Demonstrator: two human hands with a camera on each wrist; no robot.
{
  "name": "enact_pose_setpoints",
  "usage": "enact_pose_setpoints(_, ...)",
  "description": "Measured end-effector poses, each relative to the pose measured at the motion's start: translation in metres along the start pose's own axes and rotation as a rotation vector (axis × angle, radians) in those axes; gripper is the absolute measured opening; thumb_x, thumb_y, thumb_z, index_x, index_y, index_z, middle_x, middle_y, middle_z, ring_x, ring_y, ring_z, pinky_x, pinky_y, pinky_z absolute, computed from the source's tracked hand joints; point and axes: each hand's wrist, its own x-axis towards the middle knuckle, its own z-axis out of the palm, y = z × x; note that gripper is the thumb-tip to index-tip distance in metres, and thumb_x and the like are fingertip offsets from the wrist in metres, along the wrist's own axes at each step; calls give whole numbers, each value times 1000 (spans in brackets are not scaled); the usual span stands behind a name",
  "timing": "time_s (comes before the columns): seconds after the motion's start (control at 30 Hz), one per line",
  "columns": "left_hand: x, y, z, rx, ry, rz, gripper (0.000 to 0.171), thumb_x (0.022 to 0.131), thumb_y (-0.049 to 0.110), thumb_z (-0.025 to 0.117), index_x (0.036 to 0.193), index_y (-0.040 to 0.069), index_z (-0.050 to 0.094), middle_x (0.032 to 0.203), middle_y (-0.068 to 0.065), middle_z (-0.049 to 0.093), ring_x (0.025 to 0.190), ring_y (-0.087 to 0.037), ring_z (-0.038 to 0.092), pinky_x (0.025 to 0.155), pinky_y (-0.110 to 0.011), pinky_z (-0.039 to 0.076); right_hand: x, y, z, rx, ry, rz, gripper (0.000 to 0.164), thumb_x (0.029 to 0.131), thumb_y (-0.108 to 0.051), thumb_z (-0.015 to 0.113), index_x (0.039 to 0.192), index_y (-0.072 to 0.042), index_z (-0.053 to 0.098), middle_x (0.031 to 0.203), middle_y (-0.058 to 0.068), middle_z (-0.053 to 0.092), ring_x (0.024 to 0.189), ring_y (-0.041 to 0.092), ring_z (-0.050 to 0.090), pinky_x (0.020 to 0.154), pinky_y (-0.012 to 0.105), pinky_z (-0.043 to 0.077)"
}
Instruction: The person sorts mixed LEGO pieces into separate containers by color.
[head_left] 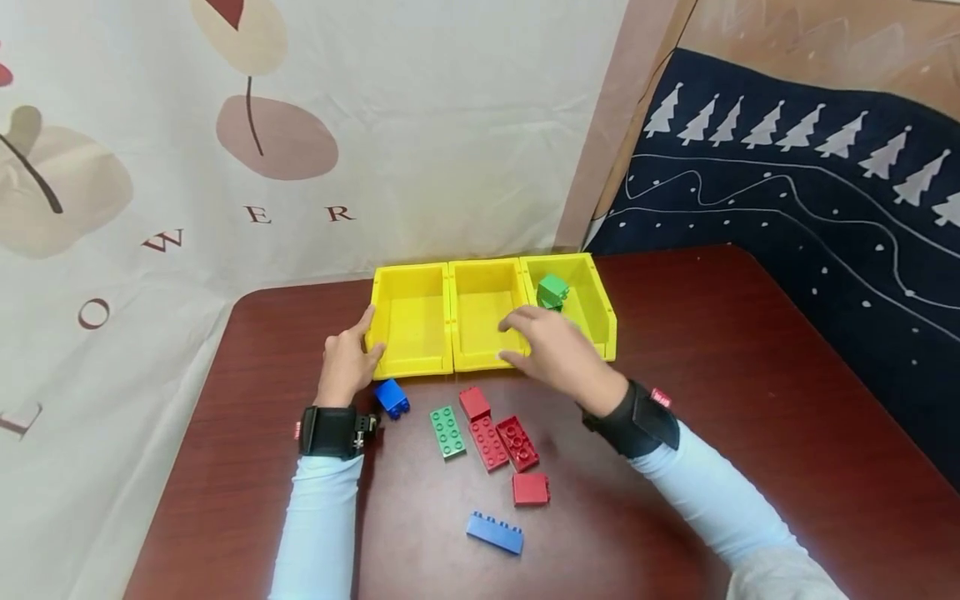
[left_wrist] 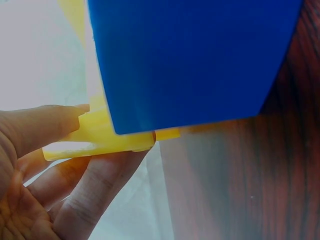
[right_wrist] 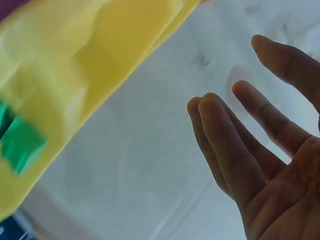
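Left grip (head_left: 347, 365) pinches the left end of a yellow plastic three-compartment tray (head_left: 412, 321), right grip (head_left: 558, 350) is empty, fingers loosely apart above it. Tray's on the glossy reddish-brown worktop (head_left: 750, 400), long axis left-to-right, openings facing up.

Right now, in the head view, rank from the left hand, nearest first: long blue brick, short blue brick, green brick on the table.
1. Short blue brick, just right of the left hand.
2. Green brick, farther right.
3. Long blue brick, lowest of these.
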Motion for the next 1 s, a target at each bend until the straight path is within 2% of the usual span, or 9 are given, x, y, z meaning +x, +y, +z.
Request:
enact_pose_setpoints(0.1,0,0,-2,7,-1,-9,67,97,18,62,155,18,29,66,-8,35,53,-22,34,52,-28,35,-2,-22,15,10,-62,-105,37,80,-21,82,111,-5,71,109,11,71,94,22,69,81,32,58)
enact_pose_setpoints(0.23,0,0,-2,18,-3,-13,67,97,18,62,155,18,29,64,-7,34,53,-22,34,52,-28,34,-5,-44,37,6,-188,-191,37,83,-21,79,115,-6,70,110,9,70,93,18,69,80,28,58)
enact_pose_setpoints(0.4,0,1,-2,16,4,2,67,96,18,63,154,17,31,62,-6,34,52,-22,35,52,-28,34,-8,-58,62,-32,-270,-236,34,85,-20,78,115,-7,70,117,12,69,99,21,69,80,30,58)
enact_pose_setpoints(0.7,1,1,-1,21,14,31,66,96,17,63,154,15,32,59,-4,33,47,-19,32,50,-27,32,-10,-68,82,-138,-311,-240,31,82,-24,81,110,-13,73,119,11,68,102,24,67,82,32,58)
enact_pose_setpoints(0.87,1,2,-2,13,8,18,66,96,17,63,154,16,32,59,-5,33,48,-20,33,50,-27,33,-13,-71,91,-202,-326,-242,24,85,-21,77,108,-16,75,110,6,69,93,20,65,73,29,59)
enact_pose_setpoints(1.0,1,1,-2,17,8,12,66,96,18,63,154,16,32,60,-4,32,50,-20,34,51,-27,32,-18,-73,98,-282,-288,-275,14,89,-18,72,102,-17,76,101,3,68,89,18,60,64,25,57)
